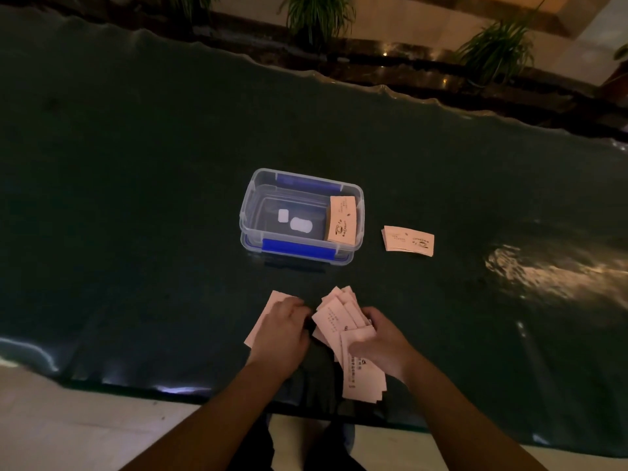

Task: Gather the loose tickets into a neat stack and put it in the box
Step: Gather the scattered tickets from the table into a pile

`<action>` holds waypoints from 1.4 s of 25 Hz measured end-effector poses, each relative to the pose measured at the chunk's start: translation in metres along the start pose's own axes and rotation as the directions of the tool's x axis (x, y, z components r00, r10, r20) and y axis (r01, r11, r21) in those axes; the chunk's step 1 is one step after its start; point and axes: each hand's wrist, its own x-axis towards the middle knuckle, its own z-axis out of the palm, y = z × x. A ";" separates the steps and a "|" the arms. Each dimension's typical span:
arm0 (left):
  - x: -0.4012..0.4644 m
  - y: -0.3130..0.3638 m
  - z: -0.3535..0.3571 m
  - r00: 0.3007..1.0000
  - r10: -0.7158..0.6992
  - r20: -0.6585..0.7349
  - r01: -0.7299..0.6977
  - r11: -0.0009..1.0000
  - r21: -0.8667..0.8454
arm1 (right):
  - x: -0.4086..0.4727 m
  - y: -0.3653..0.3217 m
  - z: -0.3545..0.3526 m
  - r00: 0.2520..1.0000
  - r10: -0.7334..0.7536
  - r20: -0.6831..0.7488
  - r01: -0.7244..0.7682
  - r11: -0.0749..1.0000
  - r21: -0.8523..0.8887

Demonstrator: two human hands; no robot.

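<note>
A clear plastic box (pixel 249 212) with blue clasps stands open at the table's middle. A stack of pale tickets (pixel 341 220) leans against its right inner wall. Another small ticket stack (pixel 407 240) lies on the table to the right of the box. Near the front edge my right hand (pixel 380 343) grips a fanned bunch of tickets (pixel 334 317), with more tickets (pixel 362 379) hanging below the hand. My left hand (pixel 283 329) rests palm down on a separate ticket pile (pixel 263 319). The fingers hide whether they pinch it.
The table is covered by a dark glossy cloth (pixel 136 198), with its front edge just behind my wrists. Potted plants (pixel 319 18) stand on a ledge beyond the far edge. Two white labels (pixel 295 220) show on the box bottom.
</note>
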 end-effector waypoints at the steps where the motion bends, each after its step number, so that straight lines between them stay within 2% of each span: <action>1: -0.002 -0.008 -0.003 0.995 -0.092 -0.027 0.093 0.994 0.057 | 0.000 -0.001 0.000 1.000 0.004 0.002 -0.004 1.000 -0.029; 3: -0.006 -0.025 -0.012 0.946 -0.323 -0.002 0.322 0.941 0.107 | 0.000 -0.005 0.001 1.000 0.008 0.004 -0.008 0.998 -0.060; 4: -0.007 -0.032 -0.015 0.926 -0.376 0.035 0.369 0.922 0.116 | 0.000 -0.006 0.001 1.000 0.008 0.005 -0.008 0.998 -0.065; 7: -0.008 -0.038 -0.018 0.914 -0.390 0.116 0.384 0.921 0.072 | -0.001 -0.007 -0.001 0.999 0.035 0.000 -0.035 0.999 -0.031; 11: -0.016 -0.036 -0.019 0.884 -0.445 0.140 0.454 0.890 -0.036 | -0.004 -0.003 -0.004 0.993 0.112 -0.033 -0.109 0.990 0.085; 14: -0.025 -0.031 -0.013 0.877 -0.453 0.158 0.464 0.885 -0.040 | -0.007 0.002 -0.002 0.989 0.141 -0.043 -0.131 0.972 0.195; 20: -0.023 -0.008 -0.002 0.838 -0.474 0.269 0.523 0.839 -0.152 | -0.014 0.012 0.021 0.980 0.192 0.058 -0.192 0.812 0.552; 24: -0.015 0.003 -0.004 0.837 -0.471 0.278 0.545 0.763 -0.346 | -0.014 0.015 0.033 0.981 0.187 0.042 -0.174 0.773 0.610; 29: -0.007 0.021 -0.008 0.803 -0.460 0.378 0.581 0.744 -0.329 | -0.017 0.014 0.041 0.984 0.179 0.011 -0.148 0.771 0.619; 31: -0.004 0.031 -0.013 0.768 -0.488 0.414 0.631 0.685 -0.364 | -0.016 0.010 0.046 0.984 0.175 -0.013 -0.129 0.774 0.620; 32: -0.001 0.035 -0.016 0.742 -0.508 0.437 0.668 0.617 -0.416 | -0.014 0.008 0.048 0.985 0.170 -0.023 -0.118 0.767 0.630; 34: 0.002 0.045 -0.022 0.689 -0.511 0.514 0.721 0.416 -0.553 | -0.012 0.002 0.055 0.988 0.156 -0.017 -0.106 0.747 0.656; 35: 0.002 0.048 -0.025 0.685 -0.485 0.544 0.722 0.345 -0.600 | -0.012 -0.002 0.059 0.989 0.146 -0.012 -0.101 0.741 0.664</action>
